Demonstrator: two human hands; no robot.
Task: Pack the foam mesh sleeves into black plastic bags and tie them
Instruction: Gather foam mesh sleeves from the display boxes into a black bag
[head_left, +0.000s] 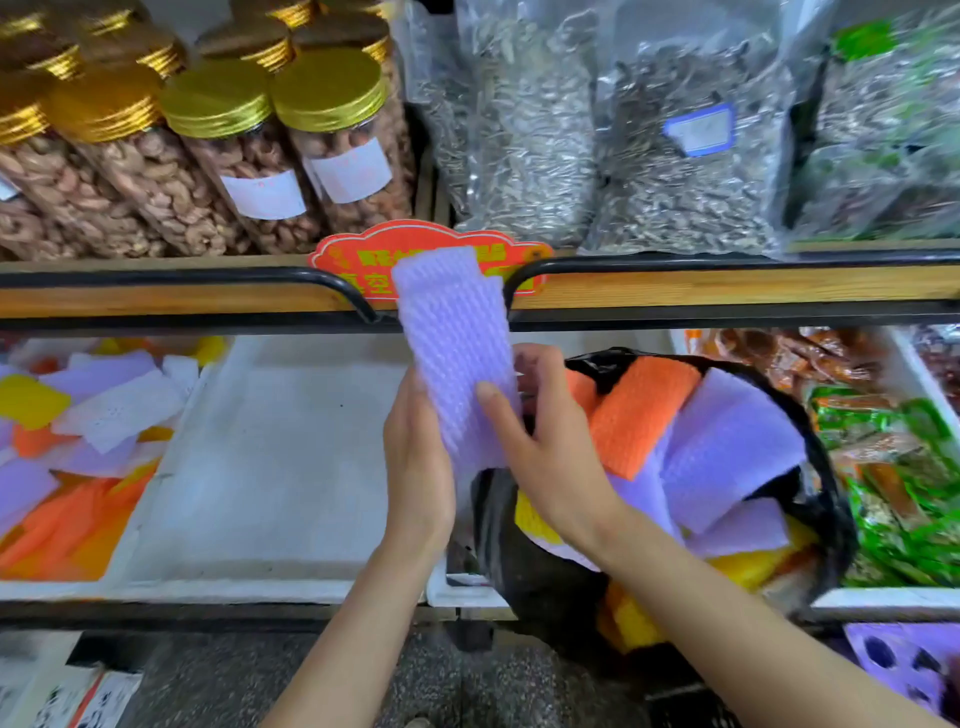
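Note:
Both hands hold a stack of purple foam mesh sleeves (452, 332) upright in the middle of the view. My left hand (418, 457) grips its lower left edge. My right hand (540, 441) grips its right side, thumb across the front. To the right, an open black plastic bag (826, 499) stands filled with purple, orange and yellow sleeves (727, 447). More loose sleeves (78, 441) of mixed colours lie in a white foam box at the left.
An empty white foam tray (280, 467) lies below the hands. A wooden shelf with a black rail (727, 265) carries gold-lidded nut jars (218, 156) and clear bags of dried goods (675, 156). Green snack packets (893, 467) fill the right bin.

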